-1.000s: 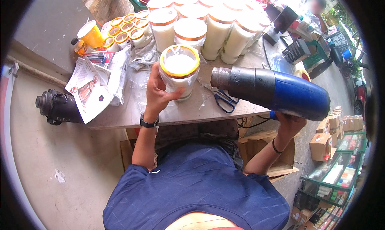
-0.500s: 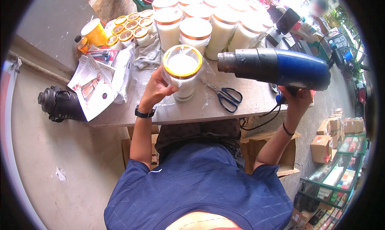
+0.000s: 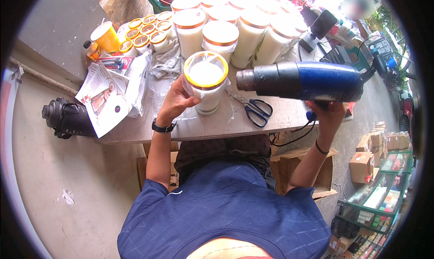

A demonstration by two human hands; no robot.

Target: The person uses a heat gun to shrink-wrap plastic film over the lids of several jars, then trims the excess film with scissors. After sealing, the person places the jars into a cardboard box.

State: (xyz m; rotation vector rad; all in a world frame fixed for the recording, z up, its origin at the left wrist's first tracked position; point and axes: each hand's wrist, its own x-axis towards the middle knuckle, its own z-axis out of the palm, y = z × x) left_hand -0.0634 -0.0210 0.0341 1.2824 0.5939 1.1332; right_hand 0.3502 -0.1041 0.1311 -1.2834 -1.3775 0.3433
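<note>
Gripping a jar (image 3: 208, 86) and heat gun (image 3: 298, 81), hands (image 3: 177, 101) (image 3: 332, 115) sit right of printed paper (image 3: 101, 98).

L hand (image 3: 178, 99) pt.-hidden behind jar (image 3: 210, 96)

On my left, a yellow cup (image 3: 106, 37) stands on the worktop (image 3: 285, 112) beside a small bottle (image 3: 93, 51) with a dark cap. Nearer me, a printed leaflet (image 3: 103, 101) partly hides a black flask (image 3: 72, 119). A crumpled grey cloth (image 3: 163, 65) lies by some short, gold-rimmed jars (image 3: 147, 30). Blue-handled scissors (image 3: 254, 109) rest near my edge. Off to my right, cardboard boxes (image 3: 361, 165) sit near a green-framed glass case (image 3: 376, 192).
</note>
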